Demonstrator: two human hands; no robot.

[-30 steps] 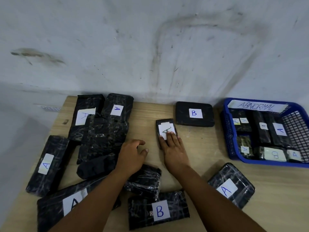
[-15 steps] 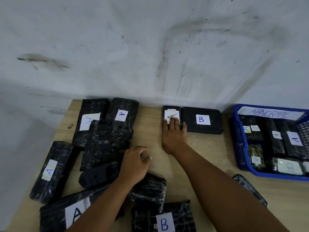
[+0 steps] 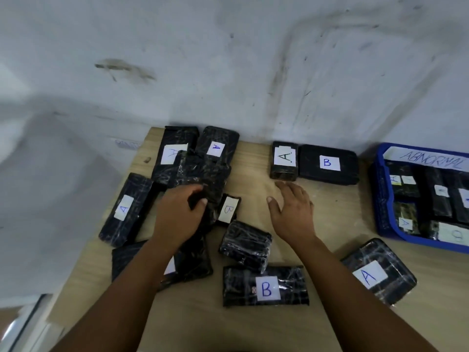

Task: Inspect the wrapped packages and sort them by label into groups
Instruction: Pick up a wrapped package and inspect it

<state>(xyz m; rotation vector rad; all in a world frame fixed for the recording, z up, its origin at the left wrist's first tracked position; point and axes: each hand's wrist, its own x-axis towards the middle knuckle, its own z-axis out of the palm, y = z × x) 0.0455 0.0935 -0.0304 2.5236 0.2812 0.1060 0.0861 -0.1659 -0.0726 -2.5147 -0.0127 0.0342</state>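
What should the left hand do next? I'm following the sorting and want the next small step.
Probably lift the dark package that the left hand grips clear of the pile and turn it to find its label. No label shows on it, and beneath it a B package is partly uncovered. The right hand is open and apart from the small A package.

blue basket [image 3: 380, 199]: cut by right edge | pile's lower packages [image 3: 193, 260]: labels hidden

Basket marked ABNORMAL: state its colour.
Blue basket, clearest in the head view.
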